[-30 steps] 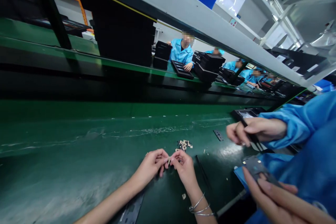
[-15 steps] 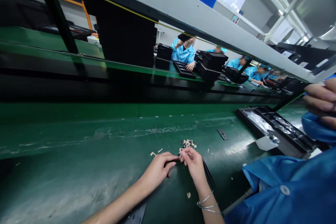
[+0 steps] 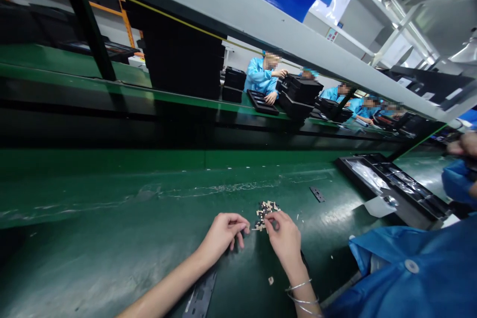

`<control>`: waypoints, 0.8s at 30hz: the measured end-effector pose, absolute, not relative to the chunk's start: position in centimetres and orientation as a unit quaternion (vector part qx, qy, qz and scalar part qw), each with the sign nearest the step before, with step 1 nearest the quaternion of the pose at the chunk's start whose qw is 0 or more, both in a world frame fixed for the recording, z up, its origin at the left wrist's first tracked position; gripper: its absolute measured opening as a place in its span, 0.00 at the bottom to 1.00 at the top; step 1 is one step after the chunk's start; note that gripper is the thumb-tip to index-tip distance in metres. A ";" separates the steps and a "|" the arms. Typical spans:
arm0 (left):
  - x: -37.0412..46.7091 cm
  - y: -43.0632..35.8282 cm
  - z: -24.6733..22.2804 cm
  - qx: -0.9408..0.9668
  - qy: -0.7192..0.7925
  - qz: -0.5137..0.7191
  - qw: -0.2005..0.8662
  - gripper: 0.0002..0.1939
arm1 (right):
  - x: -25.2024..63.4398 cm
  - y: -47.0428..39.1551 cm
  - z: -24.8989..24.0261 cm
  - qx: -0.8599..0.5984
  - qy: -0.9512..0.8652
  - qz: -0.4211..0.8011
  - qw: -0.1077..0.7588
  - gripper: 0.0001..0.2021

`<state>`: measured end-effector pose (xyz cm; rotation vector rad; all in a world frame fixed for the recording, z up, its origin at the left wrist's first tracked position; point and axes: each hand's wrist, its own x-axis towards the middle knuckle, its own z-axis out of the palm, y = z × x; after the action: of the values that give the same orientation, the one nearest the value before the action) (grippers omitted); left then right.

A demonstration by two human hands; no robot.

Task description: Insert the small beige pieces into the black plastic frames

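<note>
My left hand (image 3: 226, 232) hovers just left of a small pile of beige and black pieces (image 3: 264, 208). Its fingers curl in, thumb and index tips close together; whatever they may pinch is too small to see. At the pile's right edge, my right hand (image 3: 286, 239) is closed in a pinch, thumb against forefinger, and anything between them is hidden. Below my left forearm lies a flat dark slotted plate (image 3: 201, 294). A lone beige piece (image 3: 271, 281) rests left of my right wrist. Something thin and dark shows partly behind that wrist.
A small black plate (image 3: 317, 194) lies right of the pile. Farther right stands a black tray (image 3: 395, 186) with clear bags, a white roll (image 3: 390, 200) at its front. A person in a blue sleeve (image 3: 460, 181) sits close on my right. A shelf beam (image 3: 208, 5) crosses above.
My hands have moved apart; the dark piece my left hand held is no longer visible in it. The beige strips left of the pile are gone from view, and the pile looks larger.
</note>
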<state>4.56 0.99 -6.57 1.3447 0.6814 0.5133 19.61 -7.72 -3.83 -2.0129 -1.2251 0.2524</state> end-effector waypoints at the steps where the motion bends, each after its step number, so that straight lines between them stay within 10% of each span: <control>1: 4.5 1.1 -6.6 0.592 0.305 0.234 0.709 0.14 | 19.0 -7.5 -3.5 -0.782 -0.487 0.102 0.375 0.05; 24: 3.0 1.3 -4.4 0.607 0.261 0.270 0.700 0.13 | 16.6 -5.0 -4.2 -0.675 -0.433 0.315 0.508 0.10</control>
<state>3.05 1.33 -4.42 1.3524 0.5816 0.6014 16.57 -4.95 -4.16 -1.6262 -1.0435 0.7597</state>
